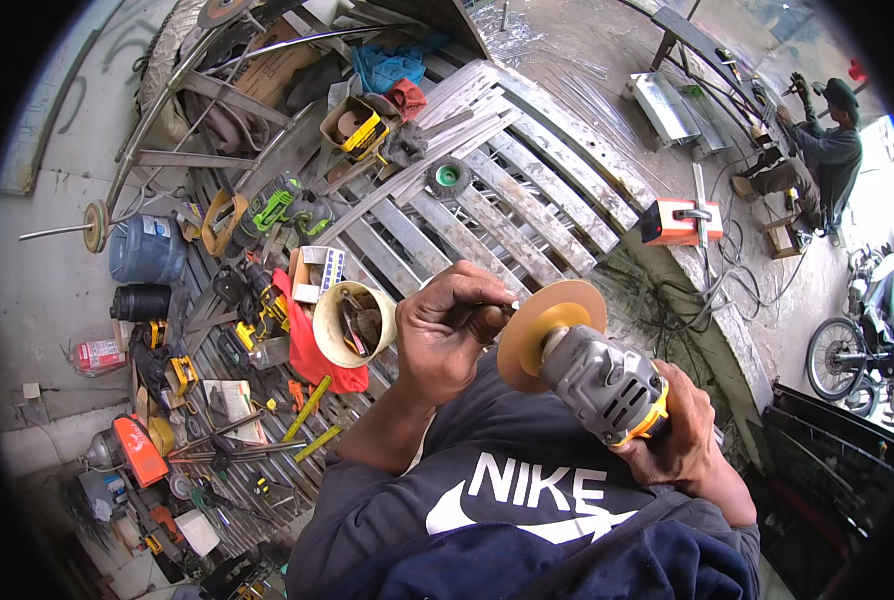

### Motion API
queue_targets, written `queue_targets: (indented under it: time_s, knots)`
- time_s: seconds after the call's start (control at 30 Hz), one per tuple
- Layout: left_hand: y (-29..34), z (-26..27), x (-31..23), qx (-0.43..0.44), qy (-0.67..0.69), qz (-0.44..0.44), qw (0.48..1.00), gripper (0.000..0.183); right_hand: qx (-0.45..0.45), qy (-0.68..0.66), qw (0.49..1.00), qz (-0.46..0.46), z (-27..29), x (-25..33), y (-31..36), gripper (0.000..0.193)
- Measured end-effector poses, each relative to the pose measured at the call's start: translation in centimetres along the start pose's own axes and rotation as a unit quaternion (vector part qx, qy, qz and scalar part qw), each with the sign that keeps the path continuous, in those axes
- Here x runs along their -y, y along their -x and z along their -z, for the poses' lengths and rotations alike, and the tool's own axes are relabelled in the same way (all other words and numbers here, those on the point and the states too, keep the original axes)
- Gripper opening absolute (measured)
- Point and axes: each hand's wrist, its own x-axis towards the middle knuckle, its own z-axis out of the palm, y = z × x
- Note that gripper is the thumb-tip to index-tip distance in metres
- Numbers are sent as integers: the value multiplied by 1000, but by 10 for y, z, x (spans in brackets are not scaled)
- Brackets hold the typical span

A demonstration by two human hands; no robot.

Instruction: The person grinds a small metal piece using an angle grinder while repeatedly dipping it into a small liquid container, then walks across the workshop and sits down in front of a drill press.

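My right hand [685, 425] is wrapped round the body of a grey and yellow angle grinder [607, 382], held up in front of my chest. A thin tan disc [523, 340] is fitted on its head and faces my left hand [449, 325]. The fingers of that hand are pinched together right beside the disc's rim. A small pale bit shows at their tips, too little of it to name. Left of this hand stands a cream tub [321, 322] with several tools inside.
A slatted metal rack [527, 215] bears a small green-centred wheel [449, 177]. Leftward lie a green power tool [272, 205], a yellow folding rule [309, 408] and many hand tools. An orange box-shaped machine [667, 222] and cables [732, 275] are at right. A co-worker [827, 150] sits far right.
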Motion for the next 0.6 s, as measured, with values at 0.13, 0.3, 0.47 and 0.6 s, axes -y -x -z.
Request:
queue_targets:
  time_s: [0.13, 0.3, 0.47, 0.6]
  knots:
    - [0, -2, -1, -3, -6, -1, 1000, 12, -1, -2, 1000, 3, 1, 0, 1, 83]
    - [0, -3, -3, -7, -4, -1, 1000, 11, -8, 0, 1000, 3, 0, 1, 1, 83]
    - [-1, -4, -4, -5, -6, 0, 1000, 12, -14, -2, 1000, 10, 0, 0, 2, 82]
    - [-2, -4, -5, -2, -10, -2, 1000, 12, -11, 0, 1000, 7, 1, 0, 2, 82]
